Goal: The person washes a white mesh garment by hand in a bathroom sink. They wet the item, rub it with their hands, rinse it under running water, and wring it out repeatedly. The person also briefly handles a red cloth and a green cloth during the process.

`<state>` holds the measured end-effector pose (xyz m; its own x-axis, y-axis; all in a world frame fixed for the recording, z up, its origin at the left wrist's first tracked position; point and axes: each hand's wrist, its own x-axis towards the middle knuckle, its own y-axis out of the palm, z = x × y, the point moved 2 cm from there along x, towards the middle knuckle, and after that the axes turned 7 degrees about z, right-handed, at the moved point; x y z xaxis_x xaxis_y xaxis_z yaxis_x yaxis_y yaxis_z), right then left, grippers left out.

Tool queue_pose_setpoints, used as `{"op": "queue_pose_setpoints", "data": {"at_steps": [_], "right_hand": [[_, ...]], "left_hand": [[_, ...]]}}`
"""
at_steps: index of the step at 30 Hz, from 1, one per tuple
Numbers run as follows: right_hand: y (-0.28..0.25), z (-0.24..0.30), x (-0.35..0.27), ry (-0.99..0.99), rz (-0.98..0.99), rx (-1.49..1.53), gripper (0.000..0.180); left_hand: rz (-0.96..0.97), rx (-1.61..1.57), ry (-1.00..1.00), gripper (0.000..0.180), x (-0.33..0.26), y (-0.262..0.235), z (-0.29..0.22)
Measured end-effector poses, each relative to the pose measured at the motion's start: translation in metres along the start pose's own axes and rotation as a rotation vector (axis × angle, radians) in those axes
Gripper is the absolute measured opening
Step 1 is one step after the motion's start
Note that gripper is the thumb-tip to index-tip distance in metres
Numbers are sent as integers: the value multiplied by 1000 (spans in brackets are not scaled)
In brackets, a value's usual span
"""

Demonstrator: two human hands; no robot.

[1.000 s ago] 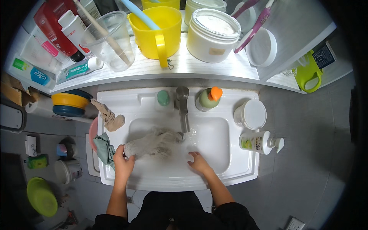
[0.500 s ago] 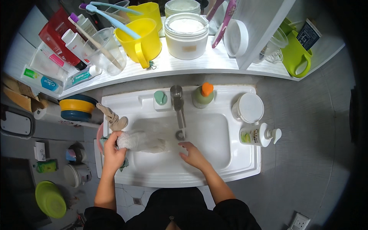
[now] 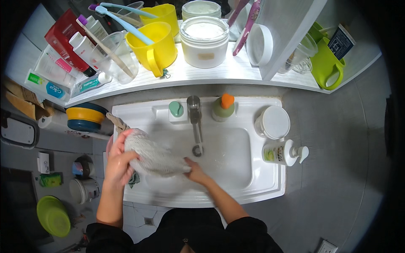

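Observation:
A pale grey, ribbed knit piece that looks like a sock (image 3: 154, 154) is stretched slantwise over the left half of the white sink (image 3: 228, 185). My left hand (image 3: 120, 158) grips its broad upper end, the thumb lying on top of the knit. At the narrower end near the middle of the basin, my right hand (image 3: 195, 172) pinches the fabric. Behind my left hand, a crumpled beige cloth (image 3: 117, 122) lies on the sink's left rim, partly hidden. A bit of dark green cloth (image 3: 134, 179) shows just below the knit piece.
The metal tap (image 3: 194, 114) reaches over the basin towards the drain. Beside it stand a green bottle with an orange top (image 3: 223, 109), a round white tub (image 3: 274, 122) and a white pump bottle (image 3: 284, 152). Above, a shelf (image 3: 236, 76) carries yellow mugs (image 3: 154, 46), jars and tubes.
My right hand has moved left and down and taken the free end of the knit piece. The piece has been raised and spread wider, with my left hand turned around its upper end.

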<state>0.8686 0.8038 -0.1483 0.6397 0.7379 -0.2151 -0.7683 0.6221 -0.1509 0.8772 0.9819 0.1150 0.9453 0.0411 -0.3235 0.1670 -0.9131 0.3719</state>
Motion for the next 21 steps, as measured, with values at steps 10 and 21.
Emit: {"op": "queue_pose_setpoints", "data": {"at_steps": [10, 21], "right_hand": [[-87, -28, -11, 621, 29, -960, 79], [-18, -103, 4, 308, -190, -641, 54]], "left_hand": [[-26, 1049, 3, 94, 84, -144, 293], [-249, 20, -646, 76, 84, -84, 294]]}}
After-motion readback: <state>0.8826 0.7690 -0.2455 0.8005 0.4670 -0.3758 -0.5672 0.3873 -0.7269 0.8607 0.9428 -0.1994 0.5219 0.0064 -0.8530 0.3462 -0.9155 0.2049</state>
